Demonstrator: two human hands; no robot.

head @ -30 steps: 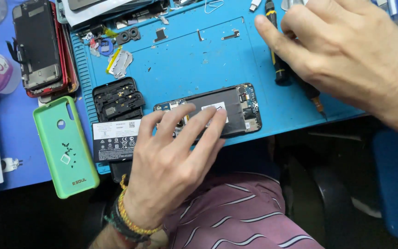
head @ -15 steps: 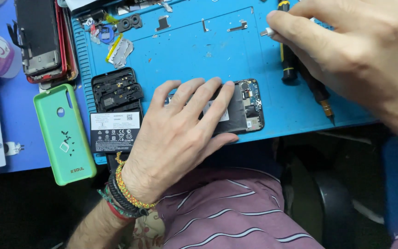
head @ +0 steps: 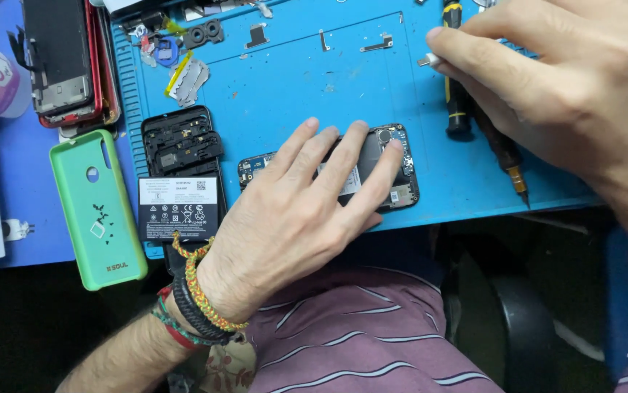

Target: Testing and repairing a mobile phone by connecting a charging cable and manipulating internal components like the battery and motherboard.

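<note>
My left hand (head: 295, 200) lies flat with spread fingers on an opened black phone (head: 394, 178) near the front edge of the blue work mat (head: 306, 87); circuit boards show at both ends of the phone. My right hand (head: 569, 87) hovers at the upper right, its thumb and fingers pinching a small white part (head: 431, 60) above the mat. Just below that hand lie a black screwdriver (head: 456, 109) and a brown-handled tool (head: 507, 160). A black battery (head: 180, 207) with a white label rests left of my left hand.
A green phone case (head: 92, 211) lies at the left, beside a black inner frame (head: 181, 140). A red-edged phone (head: 66, 62) sits at the upper left. Small metal brackets (head: 376, 44) and loose parts dot the mat's far side. A black chair (head: 518, 313) stands below the table edge.
My left hand slid right and now covers more of the opened phone. My right hand came lower and nearer, pinching the small white part.
</note>
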